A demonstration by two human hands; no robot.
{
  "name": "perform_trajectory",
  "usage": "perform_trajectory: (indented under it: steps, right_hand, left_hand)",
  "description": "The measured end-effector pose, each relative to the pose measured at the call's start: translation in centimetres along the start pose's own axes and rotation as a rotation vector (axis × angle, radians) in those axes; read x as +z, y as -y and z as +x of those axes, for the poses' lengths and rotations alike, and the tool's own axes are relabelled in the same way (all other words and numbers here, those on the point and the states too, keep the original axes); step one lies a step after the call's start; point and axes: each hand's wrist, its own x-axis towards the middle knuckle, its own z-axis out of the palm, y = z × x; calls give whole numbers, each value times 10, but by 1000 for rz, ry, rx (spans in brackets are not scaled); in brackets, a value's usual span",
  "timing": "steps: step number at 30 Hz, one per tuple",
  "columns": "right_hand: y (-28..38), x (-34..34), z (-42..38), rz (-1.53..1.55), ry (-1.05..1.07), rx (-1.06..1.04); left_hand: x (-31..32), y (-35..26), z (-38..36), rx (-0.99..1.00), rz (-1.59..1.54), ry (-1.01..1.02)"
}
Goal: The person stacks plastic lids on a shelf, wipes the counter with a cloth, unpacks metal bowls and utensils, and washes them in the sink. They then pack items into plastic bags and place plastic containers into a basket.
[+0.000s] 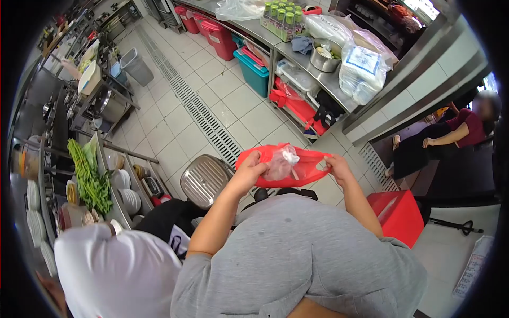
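A thin red plastic bag [313, 177] is stretched between my two hands in front of my body. My left hand [249, 172] is closed on its left edge. On the other side, my right hand [338, 168] pinches the bag near a handle loop. In the mouth of the red bag lies a clear plastic bag [278, 165] with a bunched whitish top; its contents are too blurred to make out. Below the bag, to the left, stands a stool-like metal item with a ridged top [205, 180].
Leafy greens [87, 180] and white bowls [130, 200] sit on the left shelving. A co-worker in white [116, 270] is close at my left. A metal counter [297, 50] holds bottles, a pot and bags. A red box [395, 214] stands at right; another person [461, 130] sits beyond.
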Motion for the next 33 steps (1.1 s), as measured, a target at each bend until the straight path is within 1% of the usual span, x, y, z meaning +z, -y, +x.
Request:
perform_trajectory:
  steps: [1,3,4,5,6,7,9,10,11,12,13,14,15,16,17,18,19,20,21,22,24,25,28,29,31,33]
  right_hand:
    - [15,18,16,12,-45,20]
    - [47,49,52,-2,-111,65]
    - [40,50,92,-1,-113,71]
    - [18,50,146,-202,-266,-143]
    - [11,53,188,-403,-413,-359]
    - [25,62,215,-405,-407,-351]
    - [55,84,272,-327,-219,-215]
    - [68,93,307,-336,-207,-201]
    - [72,100,349,-480,-284,-337]
    - [81,108,382,-623,-359,-474]
    - [91,109,411,-632,-347,-458]
    - [104,111,432,-801,-539,-491]
    - [107,115,455,-970,-732,-515]
    - [115,109,482,-977,-720,-493]
    - [119,91,514,-1063,-588,-155]
    - [117,80,538,-1125,-447,191]
    - [112,74,559,-1183,-379,347]
    - [110,69,577,-1253,-400,347]
    - [109,64,592,-1322,-414,355]
    - [106,58,604,-1384,-437,344]
    - [94,54,618,-1487,-508,277]
    - [88,54,619,-1542,-558,220]
    - [57,50,617,-1682,-767,-56]
    - [53,52,617,-1713,-830,-156]
    - [61,60,627,-1732,-871,-174]
    - [88,71,640,-1729,-788,-7]
  left_hand:
    - [-9,-4,13,-10,-7,2]
    - [-30,-8,36,-168,-28,55]
    - [-34,-12,46,-174,-29,56]
    - [-36,-15,55,-170,-14,-12]
    - [-40,-17,64,-166,2,-82]
    - [-50,-10,76,-160,-65,-125]
    - [-65,-26,91,-171,-131,-157]
    - [-73,-34,98,-179,-192,-184]
    - [-80,-37,107,-115,-148,-231]
    - [-89,-39,115,-131,-156,-244]
    - [-99,-40,123,-138,-133,-305]
    - [-107,-41,130,-149,-107,-365]
    - [-115,-40,134,-176,-110,-373]
    - [-124,-38,138,-238,-121,-420]
    - [-133,-37,145,-297,-132,-466]
    - [-133,-48,153,-348,-70,-508]
    - [-141,-41,156,-389,-35,-516]
    - [-147,-32,156,-426,-5,-527]
    - [-147,-29,164,-385,-115,-582]
    - [-150,-28,172,-414,-132,-588]
    - [-154,-43,187,-436,-203,-745]
    - [-160,-37,191,-381,-229,-750]
    - [-172,-41,208,-396,-249,-781]
    - [-177,-39,208,-421,-242,-759]
    - [-187,-35,208,-463,-235,-734]
    - [-195,-33,210,-501,-226,-703]
